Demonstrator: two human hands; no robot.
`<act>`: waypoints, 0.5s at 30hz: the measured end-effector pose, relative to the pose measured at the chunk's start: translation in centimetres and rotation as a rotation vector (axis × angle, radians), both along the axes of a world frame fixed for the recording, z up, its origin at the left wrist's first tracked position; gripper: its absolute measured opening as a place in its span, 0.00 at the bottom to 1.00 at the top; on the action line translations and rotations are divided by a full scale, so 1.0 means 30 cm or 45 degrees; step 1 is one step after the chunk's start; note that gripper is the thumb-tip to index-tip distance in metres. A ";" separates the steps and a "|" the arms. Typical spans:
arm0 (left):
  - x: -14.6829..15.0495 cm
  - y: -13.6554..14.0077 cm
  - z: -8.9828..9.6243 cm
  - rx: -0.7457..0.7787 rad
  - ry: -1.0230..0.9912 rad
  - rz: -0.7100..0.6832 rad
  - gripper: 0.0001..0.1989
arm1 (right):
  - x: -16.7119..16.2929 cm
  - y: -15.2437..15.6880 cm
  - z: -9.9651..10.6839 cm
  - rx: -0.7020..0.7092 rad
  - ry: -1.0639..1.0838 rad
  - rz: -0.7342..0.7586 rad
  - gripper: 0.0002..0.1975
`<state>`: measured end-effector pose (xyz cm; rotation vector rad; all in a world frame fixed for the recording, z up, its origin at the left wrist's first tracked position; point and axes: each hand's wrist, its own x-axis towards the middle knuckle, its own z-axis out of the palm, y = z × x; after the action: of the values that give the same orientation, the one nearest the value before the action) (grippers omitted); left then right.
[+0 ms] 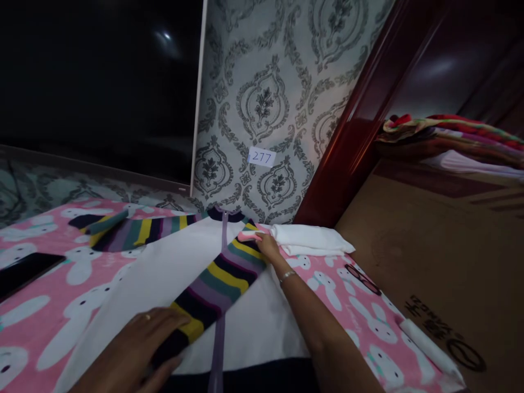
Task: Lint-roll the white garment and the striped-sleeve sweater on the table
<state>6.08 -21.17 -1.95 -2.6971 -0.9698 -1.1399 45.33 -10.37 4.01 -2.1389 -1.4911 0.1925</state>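
Note:
A zip-front cardigan [254, 333] lies spread out, with a white body, a purple zip strip and a dark hem. One striped sleeve [223, 281] crosses its front diagonally; the other stretches out to the left. At the cuff of the crossing sleeve, my left hand [141, 341] has its fingers over the knit and its thumb on the near side. My right hand [268, 245] is closed around a small pink and white handheld object [247, 235], resting at the shoulder end of that sleeve. Its underside is hidden, so its exact kind is unclear.
The pink rabbit-print cover [92, 273] lies beneath the cardigan. Folded white cloth [311, 238] and glasses [363, 279] lie to the right, a dark phone [28, 271] to the left. A large cardboard box [434, 262] bounds the right side; a television [98, 87] hangs behind.

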 end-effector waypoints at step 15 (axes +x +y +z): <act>0.075 0.079 -0.128 -0.012 0.243 -0.020 0.26 | 0.068 -0.151 -0.084 0.015 0.146 -0.023 0.24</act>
<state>8.33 -18.81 -5.78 -2.7626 -0.9283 -0.8614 47.37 -14.91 1.48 -2.0947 -1.4042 0.2942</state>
